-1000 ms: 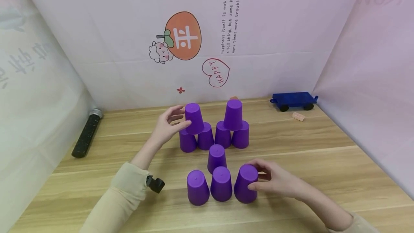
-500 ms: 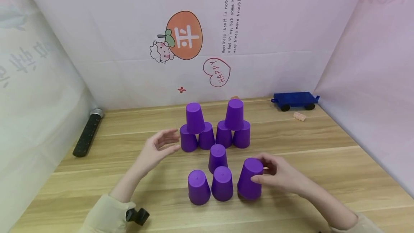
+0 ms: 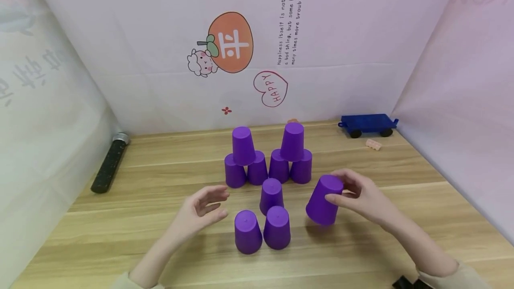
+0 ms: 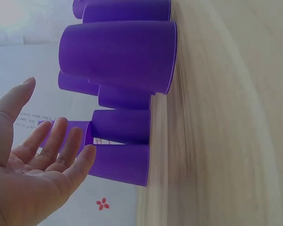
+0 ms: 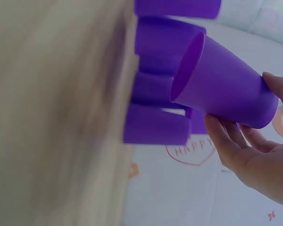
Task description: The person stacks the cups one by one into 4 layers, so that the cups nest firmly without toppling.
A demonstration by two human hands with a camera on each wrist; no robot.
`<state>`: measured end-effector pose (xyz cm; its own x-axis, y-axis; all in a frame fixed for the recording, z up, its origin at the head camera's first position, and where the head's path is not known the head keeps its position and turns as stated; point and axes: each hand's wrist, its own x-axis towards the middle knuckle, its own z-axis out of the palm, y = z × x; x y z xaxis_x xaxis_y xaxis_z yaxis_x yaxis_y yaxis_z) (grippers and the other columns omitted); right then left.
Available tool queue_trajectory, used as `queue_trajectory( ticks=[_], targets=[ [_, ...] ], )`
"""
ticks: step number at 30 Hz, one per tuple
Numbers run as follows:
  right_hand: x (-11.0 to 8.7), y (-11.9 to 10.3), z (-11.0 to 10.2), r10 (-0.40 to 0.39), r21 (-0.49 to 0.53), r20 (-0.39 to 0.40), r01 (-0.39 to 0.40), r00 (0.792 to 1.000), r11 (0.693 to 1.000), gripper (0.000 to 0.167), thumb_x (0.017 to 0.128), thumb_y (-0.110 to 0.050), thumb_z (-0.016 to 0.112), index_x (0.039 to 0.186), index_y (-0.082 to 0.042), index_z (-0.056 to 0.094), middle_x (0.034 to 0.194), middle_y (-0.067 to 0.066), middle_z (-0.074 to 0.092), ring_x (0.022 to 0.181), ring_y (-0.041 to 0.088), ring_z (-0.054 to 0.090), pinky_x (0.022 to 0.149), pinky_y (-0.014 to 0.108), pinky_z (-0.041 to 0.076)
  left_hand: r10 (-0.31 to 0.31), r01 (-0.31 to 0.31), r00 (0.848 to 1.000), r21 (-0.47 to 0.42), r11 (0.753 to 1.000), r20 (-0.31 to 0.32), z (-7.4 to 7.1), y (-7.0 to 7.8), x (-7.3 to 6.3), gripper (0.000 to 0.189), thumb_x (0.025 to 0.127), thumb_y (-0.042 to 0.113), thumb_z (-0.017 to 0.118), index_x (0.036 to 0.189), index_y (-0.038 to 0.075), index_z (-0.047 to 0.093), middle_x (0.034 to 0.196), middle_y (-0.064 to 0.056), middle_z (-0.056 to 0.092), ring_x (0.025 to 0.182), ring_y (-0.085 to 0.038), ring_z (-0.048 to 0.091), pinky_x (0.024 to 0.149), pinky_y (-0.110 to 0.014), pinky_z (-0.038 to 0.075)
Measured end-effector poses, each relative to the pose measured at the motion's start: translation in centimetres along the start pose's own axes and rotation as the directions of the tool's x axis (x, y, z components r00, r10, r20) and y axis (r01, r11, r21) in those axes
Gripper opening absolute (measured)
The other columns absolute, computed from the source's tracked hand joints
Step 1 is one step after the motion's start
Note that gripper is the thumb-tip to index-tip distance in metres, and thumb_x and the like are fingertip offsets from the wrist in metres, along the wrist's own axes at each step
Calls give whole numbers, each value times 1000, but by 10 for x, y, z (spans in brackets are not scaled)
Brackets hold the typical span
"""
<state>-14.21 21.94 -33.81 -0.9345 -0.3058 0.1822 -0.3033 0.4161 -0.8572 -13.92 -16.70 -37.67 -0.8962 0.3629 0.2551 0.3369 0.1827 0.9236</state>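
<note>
My right hand grips a purple cup between thumb and fingers; the cup is upside down, tilted and lifted off the table, as the right wrist view also shows. My left hand hovers with relaxed fingers and holds nothing, left of the front cups. Two upside-down cups stand side by side in front, a left one and a right one. Behind them stands a single cup. At the back, a left upper cup and a right upper cup each straddle two cups beneath.
A black microphone lies at the left on the wooden table. At the back right are a blue toy wagon and a small pink block. A printed white cloth hangs behind.
My left hand has left the left upper cup and drawn back toward me. My right hand has lifted the front right cup and moved it right and away from me.
</note>
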Motion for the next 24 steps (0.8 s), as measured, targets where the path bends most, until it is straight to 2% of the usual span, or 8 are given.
queue_trajectory(
  ticks=[7, 13, 19, 24],
  targets=[
    [13, -16, -27, 52, -58, -95, -58, 994, 997, 42, 87, -18, 68, 121, 0, 51, 104, -6, 62, 93, -4, 61, 77, 18, 55, -4, 4, 1000, 11, 1000, 25, 8, 3, -6, 51, 83, 8, 70, 128, -2, 50, 123, -19, 59, 114, -13, 57, 101, -43, 47],
    [36, -37, -49, 2, -48, -161, -10, 987, 999, 37, 88, -17, 66, 121, -8, 50, 104, -14, 60, 96, -5, 60, 78, 12, 53, -21, 20, 999, 28, 999, 37, 15, 2, -9, 57, 80, 11, 73, 131, 0, 48, 130, -16, 56, 120, -12, 54, 103, -46, 44],
    [60, -61, -59, 0, -67, -200, -14, 980, 998, 43, 88, -24, 67, 124, -10, 50, 106, -14, 60, 100, -6, 57, 80, 9, 50, -47, 44, 997, 44, 998, 55, 21, 6, -11, 62, 78, 14, 76, 132, 7, 48, 133, -12, 54, 123, -18, 52, 105, -43, 44],
    [83, -84, -57, 10, -56, -201, -22, 979, 998, 52, 86, -30, 69, 128, -9, 49, 113, -7, 59, 105, -3, 56, 83, 10, 49, -35, 30, 994, 58, 998, 100, 25, 6, -10, 62, 80, 16, 75, 132, 1, 46, 132, -16, 54, 124, -29, 50, 104, -44, 44]
  ],
)
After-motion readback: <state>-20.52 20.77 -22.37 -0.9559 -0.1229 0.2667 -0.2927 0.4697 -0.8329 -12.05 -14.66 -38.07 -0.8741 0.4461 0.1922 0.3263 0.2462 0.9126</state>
